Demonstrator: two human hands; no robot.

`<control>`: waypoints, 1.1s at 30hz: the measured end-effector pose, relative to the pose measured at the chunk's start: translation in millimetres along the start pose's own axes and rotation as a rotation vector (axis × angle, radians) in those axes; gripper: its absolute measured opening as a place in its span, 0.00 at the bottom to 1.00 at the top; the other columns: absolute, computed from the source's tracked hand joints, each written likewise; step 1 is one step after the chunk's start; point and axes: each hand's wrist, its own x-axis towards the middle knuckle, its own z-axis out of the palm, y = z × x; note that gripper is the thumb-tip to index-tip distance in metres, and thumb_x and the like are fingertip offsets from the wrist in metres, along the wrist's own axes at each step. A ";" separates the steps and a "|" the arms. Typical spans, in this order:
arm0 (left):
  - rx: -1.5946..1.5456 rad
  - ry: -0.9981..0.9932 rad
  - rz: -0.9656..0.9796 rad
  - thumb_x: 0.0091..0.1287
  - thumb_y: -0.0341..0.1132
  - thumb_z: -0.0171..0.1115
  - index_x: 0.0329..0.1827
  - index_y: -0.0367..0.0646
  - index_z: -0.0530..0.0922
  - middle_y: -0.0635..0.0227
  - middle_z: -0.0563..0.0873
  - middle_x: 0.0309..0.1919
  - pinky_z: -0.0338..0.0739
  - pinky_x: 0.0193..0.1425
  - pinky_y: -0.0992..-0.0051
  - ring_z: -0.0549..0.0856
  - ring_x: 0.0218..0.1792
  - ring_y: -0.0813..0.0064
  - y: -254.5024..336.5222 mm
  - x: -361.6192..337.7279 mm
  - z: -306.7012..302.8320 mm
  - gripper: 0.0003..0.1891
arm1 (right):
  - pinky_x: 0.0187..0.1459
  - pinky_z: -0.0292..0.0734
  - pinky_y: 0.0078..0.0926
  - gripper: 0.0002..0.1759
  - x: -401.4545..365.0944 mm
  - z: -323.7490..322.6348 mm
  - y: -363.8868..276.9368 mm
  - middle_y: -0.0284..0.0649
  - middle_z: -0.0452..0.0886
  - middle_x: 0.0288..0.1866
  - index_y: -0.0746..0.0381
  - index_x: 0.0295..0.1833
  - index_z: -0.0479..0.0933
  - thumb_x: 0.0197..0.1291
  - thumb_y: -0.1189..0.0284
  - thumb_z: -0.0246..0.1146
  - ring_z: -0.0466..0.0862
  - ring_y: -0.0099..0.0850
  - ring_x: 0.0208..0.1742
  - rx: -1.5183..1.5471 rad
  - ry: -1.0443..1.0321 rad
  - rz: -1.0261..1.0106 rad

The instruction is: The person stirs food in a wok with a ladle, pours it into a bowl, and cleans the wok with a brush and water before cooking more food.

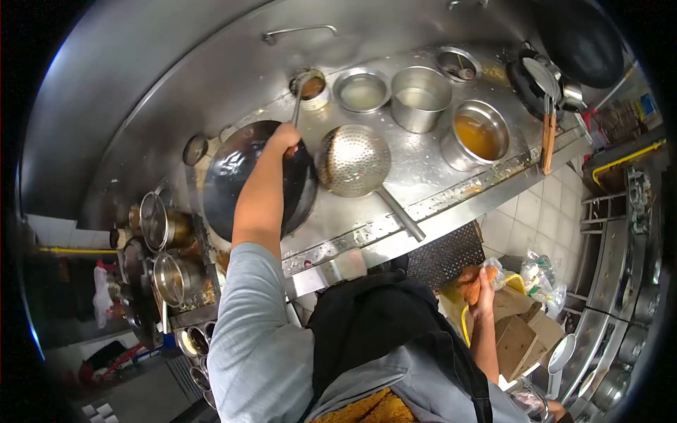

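Note:
My left hand (283,138) is closed round the handle of a ladle (298,99), above the right side of a large black wok (243,176). The ladle's far end reaches into a can of brown liquid (312,86). My right hand (484,290) is low at the right, closed on an orange-brown cloth (470,283), over cardboard boxes. A perforated metal strainer (354,161) rests on the steel counter right of the wok, its handle pointing to the front edge.
Behind the strainer stand a bowl (362,90) and a pot (421,99); a pot of yellow-brown liquid (481,134) is farther right. A faucet (300,31) projects from the back wall. Wooden-handled utensils (549,137) overhang the counter's right end. Cardboard boxes (518,342) stand below.

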 end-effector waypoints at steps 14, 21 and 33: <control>-0.176 0.129 0.033 0.62 0.31 0.53 0.70 0.34 0.70 0.46 0.87 0.29 0.82 0.41 0.55 0.89 0.31 0.53 95.2 -73.2 122.0 0.29 | 0.52 0.82 0.42 0.31 26.7 -52.4 -28.1 0.43 0.81 0.55 0.63 0.65 0.70 0.69 0.51 0.63 0.84 0.38 0.52 0.023 -0.057 0.162; -1.422 -0.312 -0.296 0.63 0.29 0.54 0.35 0.39 0.76 0.67 0.78 0.18 0.73 0.24 0.74 0.80 0.20 0.68 158.9 34.5 200.1 0.04 | 0.53 0.81 0.39 0.32 0.5 -78.0 -27.8 0.43 0.81 0.53 0.65 0.65 0.70 0.69 0.50 0.62 0.84 0.36 0.51 -0.011 0.046 0.107; -2.162 -0.817 0.020 0.66 0.31 0.57 0.38 0.42 0.75 0.77 0.78 0.25 0.69 0.23 0.79 0.77 0.20 0.83 34.6 -133.5 118.7 0.03 | 0.58 0.76 0.30 0.25 8.6 42.8 24.0 0.38 0.82 0.54 0.65 0.64 0.72 0.67 0.64 0.65 0.81 0.29 0.55 -0.516 -0.351 -0.246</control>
